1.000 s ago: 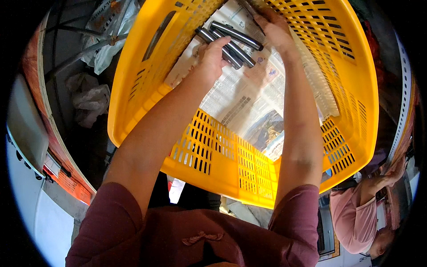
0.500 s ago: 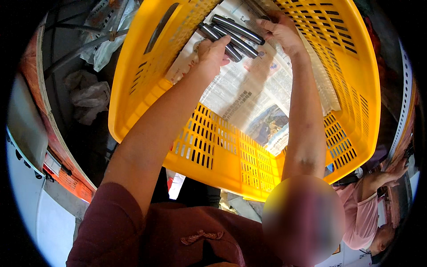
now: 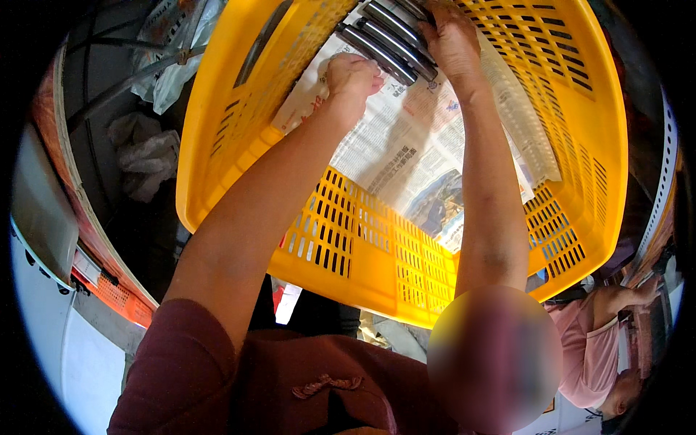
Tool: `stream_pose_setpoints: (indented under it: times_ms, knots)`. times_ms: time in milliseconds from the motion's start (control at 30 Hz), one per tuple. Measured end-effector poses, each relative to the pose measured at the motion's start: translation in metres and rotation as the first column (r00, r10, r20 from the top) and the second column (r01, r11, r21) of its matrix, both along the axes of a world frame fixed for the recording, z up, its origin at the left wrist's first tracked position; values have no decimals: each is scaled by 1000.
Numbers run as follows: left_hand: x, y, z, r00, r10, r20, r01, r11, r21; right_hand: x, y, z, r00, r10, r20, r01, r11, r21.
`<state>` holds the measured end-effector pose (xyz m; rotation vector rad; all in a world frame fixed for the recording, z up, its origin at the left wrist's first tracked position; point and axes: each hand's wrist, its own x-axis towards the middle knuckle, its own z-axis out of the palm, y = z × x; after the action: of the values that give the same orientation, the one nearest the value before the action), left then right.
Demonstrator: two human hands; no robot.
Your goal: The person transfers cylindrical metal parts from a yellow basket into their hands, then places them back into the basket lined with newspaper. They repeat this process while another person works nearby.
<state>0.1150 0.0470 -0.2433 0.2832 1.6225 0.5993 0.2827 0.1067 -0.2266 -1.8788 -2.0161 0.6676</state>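
Note:
Several shiny dark tubes (image 3: 388,40) lie side by side on newspaper (image 3: 391,148) inside a yellow plastic basket (image 3: 210,145). My left hand (image 3: 351,81) is beside the near left side of the tubes, its fingers curled in with nothing visible in them. At the far right of the row, my right hand (image 3: 454,49) is closed around the end of another dark tube (image 3: 413,9). The thumb shows against the row, while the other fingers are mostly hidden.
Slotted basket walls rise around both forearms. Crumpled plastic bags (image 3: 145,156) and metal bars (image 3: 130,76) are to the left. Beyond the basket's right side, another person (image 3: 591,348) in pink is close by. An orange basket (image 3: 119,301) stands at the lower left.
The tubes have shifted right and closer together in a row. My left hand has let go of the tubes and curled its fingers; my right hand has moved slightly farther away.

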Motion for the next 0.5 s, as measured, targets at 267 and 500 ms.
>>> stream_pose_setpoints:
  times_ms: [267, 500]
  knots:
    - [11, 16, 1, 992, -109, -64, 107, 994, -36, 11, -72, -20, 945, -307, -113, 326, 913, 244]
    - [9, 20, -21, 968, -227, -110, 221, 973, -61, -2, -85, -22, 899, -433, -59, 425, 898, -114]
